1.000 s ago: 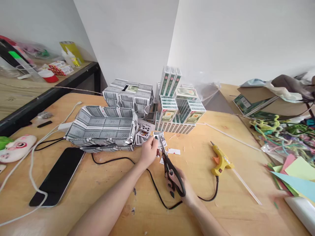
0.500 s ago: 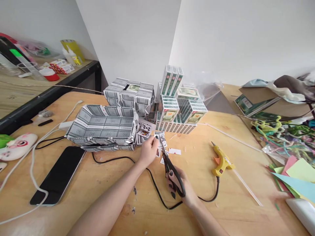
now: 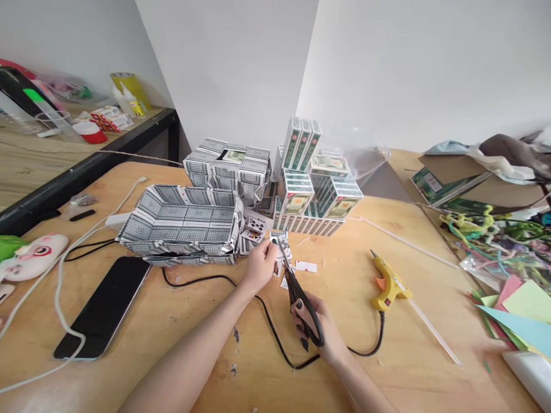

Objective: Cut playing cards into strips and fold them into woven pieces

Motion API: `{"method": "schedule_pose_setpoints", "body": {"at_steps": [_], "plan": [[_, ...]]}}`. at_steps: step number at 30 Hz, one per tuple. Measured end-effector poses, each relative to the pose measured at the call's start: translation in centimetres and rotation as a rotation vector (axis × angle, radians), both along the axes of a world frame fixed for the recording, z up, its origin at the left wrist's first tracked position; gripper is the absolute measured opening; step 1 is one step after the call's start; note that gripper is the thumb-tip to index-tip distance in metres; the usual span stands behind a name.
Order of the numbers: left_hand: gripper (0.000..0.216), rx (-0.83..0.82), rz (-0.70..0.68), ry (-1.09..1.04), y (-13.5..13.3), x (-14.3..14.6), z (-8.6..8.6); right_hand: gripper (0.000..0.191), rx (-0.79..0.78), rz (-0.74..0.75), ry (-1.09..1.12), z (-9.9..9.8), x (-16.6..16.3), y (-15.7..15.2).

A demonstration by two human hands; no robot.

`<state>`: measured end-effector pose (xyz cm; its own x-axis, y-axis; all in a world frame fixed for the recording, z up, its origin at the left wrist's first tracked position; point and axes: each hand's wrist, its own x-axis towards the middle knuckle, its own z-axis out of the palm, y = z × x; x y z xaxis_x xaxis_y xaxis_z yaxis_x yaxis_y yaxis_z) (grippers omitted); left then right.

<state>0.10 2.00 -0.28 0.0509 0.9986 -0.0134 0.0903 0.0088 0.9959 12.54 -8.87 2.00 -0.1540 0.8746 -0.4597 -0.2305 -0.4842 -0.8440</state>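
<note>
Head view: left hand (image 3: 260, 265) pinches a card (image 3: 283, 246), right hand (image 3: 315, 322) grips scissors (image 3: 296, 288) — cut pieces (image 3: 306, 267) lie nearby, this one seemingly unfinished.

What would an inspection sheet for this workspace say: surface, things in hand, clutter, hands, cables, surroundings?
Surface: wooden table, marked with dark spots.
Things in hand: black-handled scissors, blades beside a printed card piece.
Clutter: card-built tray, stacked card packs, phone, yellow glue gun.
Hands: right hand grips the scissors; left hand has its fingers together at the card piece, exact hold too small to tell.
Cables: white cable crosses the phone; black cord runs from the glue gun beneath both arms.
Surroundings: pale wall; open carton, right.
</note>
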Motion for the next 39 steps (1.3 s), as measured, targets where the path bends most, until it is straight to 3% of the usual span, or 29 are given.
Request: {"method": "schedule_pose_setpoints", "body": {"at_steps": [15, 22, 28, 33, 39], "plan": [[0.023, -0.065, -0.022, -0.064, -0.1, 0.2, 0.6, 0.038, 0.012, -0.02, -0.027, -0.1, -0.2, -0.2], [0.027, 0.019, -0.13, 0.023, -0.9, 0.4, 0.4, 0.039, 0.001, -0.055, -0.055, -0.2, 0.2, 0.1], [0.027, 0.041, -0.124, 0.017, -1.0, 0.3, 0.2, 0.036, 0.078, -0.107, -0.11, -0.2, 1.0, 0.6], [0.028, 0.015, -0.119, 0.001, -0.9, 0.3, 0.6, 0.033, 0.13, -0.245, -0.425, 0.7, 2.5, 1.5], [0.025, -0.011, -0.109, -0.063, -0.9, 0.3, 0.8, 0.026, 0.391, -0.34, -1.133, 0.1, 5.6, 2.4]]}}
